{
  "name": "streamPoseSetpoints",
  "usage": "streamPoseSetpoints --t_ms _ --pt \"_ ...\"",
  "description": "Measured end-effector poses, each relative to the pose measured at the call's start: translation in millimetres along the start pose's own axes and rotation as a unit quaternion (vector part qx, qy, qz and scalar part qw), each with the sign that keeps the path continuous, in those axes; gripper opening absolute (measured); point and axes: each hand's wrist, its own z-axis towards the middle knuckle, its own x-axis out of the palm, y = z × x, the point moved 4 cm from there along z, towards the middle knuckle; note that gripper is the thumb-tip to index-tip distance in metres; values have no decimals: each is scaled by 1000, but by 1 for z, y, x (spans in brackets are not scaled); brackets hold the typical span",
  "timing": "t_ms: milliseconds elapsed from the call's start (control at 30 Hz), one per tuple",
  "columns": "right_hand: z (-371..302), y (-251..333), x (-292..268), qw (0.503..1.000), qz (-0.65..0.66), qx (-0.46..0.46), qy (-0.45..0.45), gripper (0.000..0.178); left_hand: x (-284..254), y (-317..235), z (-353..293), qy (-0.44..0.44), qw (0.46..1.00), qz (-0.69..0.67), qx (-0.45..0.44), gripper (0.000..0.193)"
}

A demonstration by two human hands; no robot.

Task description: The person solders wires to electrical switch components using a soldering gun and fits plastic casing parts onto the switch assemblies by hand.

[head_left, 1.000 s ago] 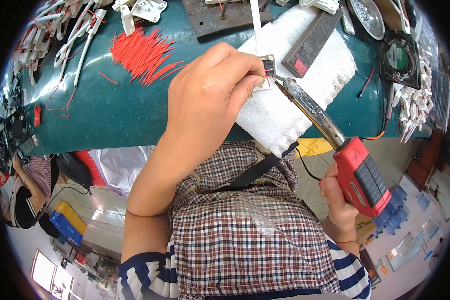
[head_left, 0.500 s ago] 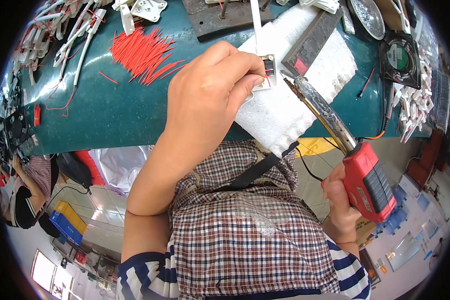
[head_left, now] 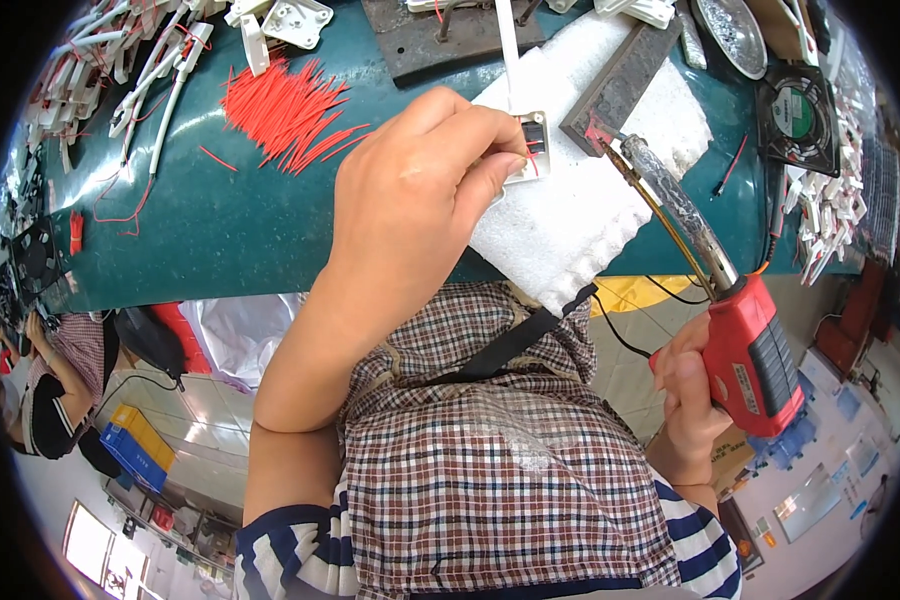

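My left hand (head_left: 420, 180) is closed in a pinch, thumb and forefinger on a short red wire (head_left: 534, 157) at a small white plastic housing (head_left: 541, 172). A black part (head_left: 534, 134) sits inside that housing, and a white cable (head_left: 508, 50) runs away from it at the far side. My right hand (head_left: 692, 390) is wrapped around the handle of a red and black soldering gun (head_left: 755, 355). Its tip is at the near end of a dark bar (head_left: 630, 75), by a reddish patch there; whether they touch, I cannot tell.
White foam sheet (head_left: 570, 225) lies under the housing and bar. Cut red wires (head_left: 285, 110) are heaped left, beside piled white housings with cables (head_left: 80, 85). A metal block (head_left: 420, 55) and a metal dish (head_left: 732, 40) stand farther back, a black fan (head_left: 798, 120) at right. Another person's arm (head_left: 65, 375) shows far left.
The soldering gun's tip has moved from beside the housing up and right to the bar's end, the handle shifting right with my right hand. My left hand has barely moved.
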Motion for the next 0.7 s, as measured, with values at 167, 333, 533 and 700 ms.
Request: streamPoseSetpoints --t_ms 167,333,533,700 --pt "2 -1 -2 1000 15 2 -13 17 -3 -2 2 -3 1000 -5 -16 9" --pt "3 -4 -10 999 22 -28 -20 14 -19 -11 20 -63 963 185 188 25" --pt "4 1 -15 996 45 -57 -59 13 -20 -33 58 51 866 350 354 32" --pt "4 -1 -26 989 78 -79 -96 13 -40 -89 68 32 844 360 396 18"
